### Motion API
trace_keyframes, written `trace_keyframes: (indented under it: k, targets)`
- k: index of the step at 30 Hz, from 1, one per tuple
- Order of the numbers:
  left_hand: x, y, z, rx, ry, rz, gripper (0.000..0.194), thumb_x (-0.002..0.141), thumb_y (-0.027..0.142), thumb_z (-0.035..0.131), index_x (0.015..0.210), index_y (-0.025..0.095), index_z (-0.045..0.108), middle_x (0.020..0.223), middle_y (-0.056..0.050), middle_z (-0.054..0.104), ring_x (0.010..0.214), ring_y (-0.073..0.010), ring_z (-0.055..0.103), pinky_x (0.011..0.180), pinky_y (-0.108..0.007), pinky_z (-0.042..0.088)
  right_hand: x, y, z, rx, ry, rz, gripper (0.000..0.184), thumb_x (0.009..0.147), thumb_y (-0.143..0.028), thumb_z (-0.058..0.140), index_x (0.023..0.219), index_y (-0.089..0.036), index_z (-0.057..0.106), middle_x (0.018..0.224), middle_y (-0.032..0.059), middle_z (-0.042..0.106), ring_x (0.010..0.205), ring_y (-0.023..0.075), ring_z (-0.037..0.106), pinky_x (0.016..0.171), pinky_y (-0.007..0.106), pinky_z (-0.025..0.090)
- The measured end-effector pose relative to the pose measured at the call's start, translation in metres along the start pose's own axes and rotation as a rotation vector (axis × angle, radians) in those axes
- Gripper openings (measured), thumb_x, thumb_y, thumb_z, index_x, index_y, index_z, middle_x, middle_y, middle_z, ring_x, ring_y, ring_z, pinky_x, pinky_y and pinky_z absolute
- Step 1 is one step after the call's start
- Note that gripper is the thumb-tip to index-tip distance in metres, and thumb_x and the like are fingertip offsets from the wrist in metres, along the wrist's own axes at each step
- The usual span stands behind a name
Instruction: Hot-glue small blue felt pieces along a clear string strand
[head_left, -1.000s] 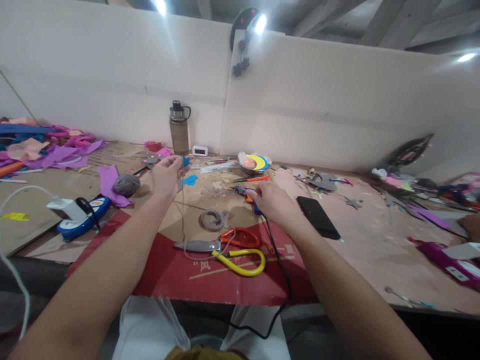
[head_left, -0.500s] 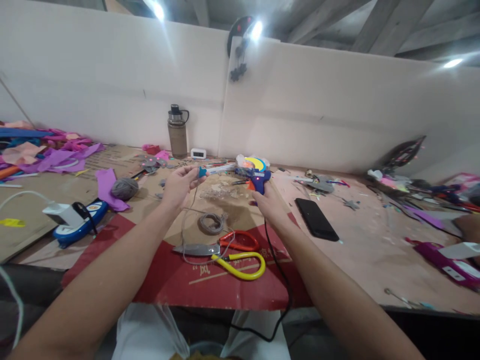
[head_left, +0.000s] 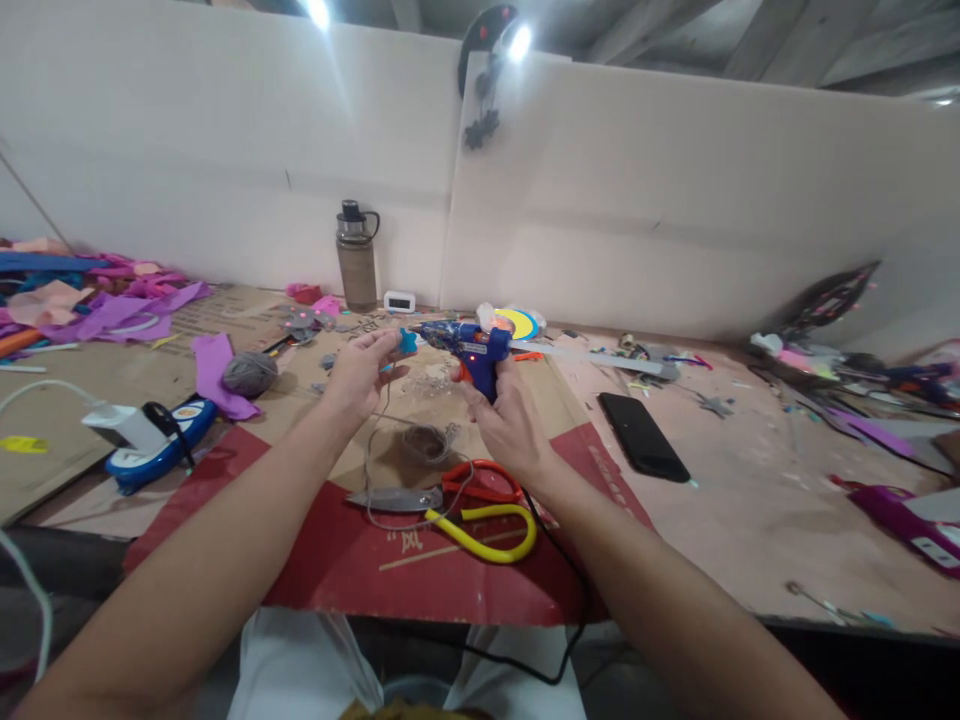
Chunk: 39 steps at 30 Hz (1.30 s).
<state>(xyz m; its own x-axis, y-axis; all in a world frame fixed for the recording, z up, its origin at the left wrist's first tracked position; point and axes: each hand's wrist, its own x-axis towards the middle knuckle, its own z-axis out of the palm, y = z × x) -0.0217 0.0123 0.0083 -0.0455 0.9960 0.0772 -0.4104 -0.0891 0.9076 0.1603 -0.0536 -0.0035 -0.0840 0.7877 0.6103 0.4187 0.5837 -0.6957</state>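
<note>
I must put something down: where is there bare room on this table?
The pale tabletop looks mostly bare between the black smartphone and the magenta power strip. The middle is crowded with scissors, coiled gray yarn and the held hot glue gun; the far left is heaped with colored scraps.

Left hand point(head_left: 358, 376) pinching, right hand point(head_left: 511, 425) curled; forearms point(head_left: 244, 525) angled inward.

Table point(head_left: 750, 540): red-and-brown cardboard point(head_left: 480, 595) at front edge, scissors point(head_left: 435, 500) and string coil point(head_left: 424, 458) on it. Phone point(head_left: 643, 437) right of cardboard, grey star point(head_left: 715, 404) near phone.
</note>
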Motion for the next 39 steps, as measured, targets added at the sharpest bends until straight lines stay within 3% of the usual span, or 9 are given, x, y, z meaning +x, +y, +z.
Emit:
trace_keyframes:
  k: [3,11,39]
  targets:
    - [-0.0005,-0.0017,0.0010,0.015,0.016,0.054,0.021,0.064,0.028,0.077,0.074,0.015,0.063,0.072,0.000,0.063,0.061,-0.0097,0.060,0.049,-0.019,0.049,-0.0008,-0.0058,-0.0003,-0.027,0.006,0.005,0.028,0.088,-0.027,0.048,0.115,-0.019,0.051,0.100,0.0088,0.065,0.086,0.0199,0.061,0.082,0.038,0.051]
    - [-0.0041,-0.0033,0.0059,-0.022,0.000,0.225,0.025,0.058,0.028,0.082,0.068,0.014,0.063,0.071,0.000,0.060,0.065,-0.0094,0.059,0.066,-0.027,0.057,-0.0036,-0.0093,0.0025,-0.170,0.022,0.035,0.033,0.086,-0.026,0.050,0.118,-0.017,0.050,0.106,0.0131,0.065,0.093,0.0246,0.062,0.083,0.041,0.049]
    - [-0.0078,-0.0048,0.0080,0.036,-0.027,0.249,0.021,0.062,0.028,0.079,0.066,0.014,0.064,0.068,-0.001,0.062,0.067,-0.0114,0.062,0.073,-0.033,0.060,-0.0065,-0.0102,0.0018,-0.213,0.004,0.011,0.035,0.089,-0.028,0.046,0.121,-0.016,0.048,0.107,0.0140,0.064,0.092,0.0253,0.061,0.082,0.042,0.049]
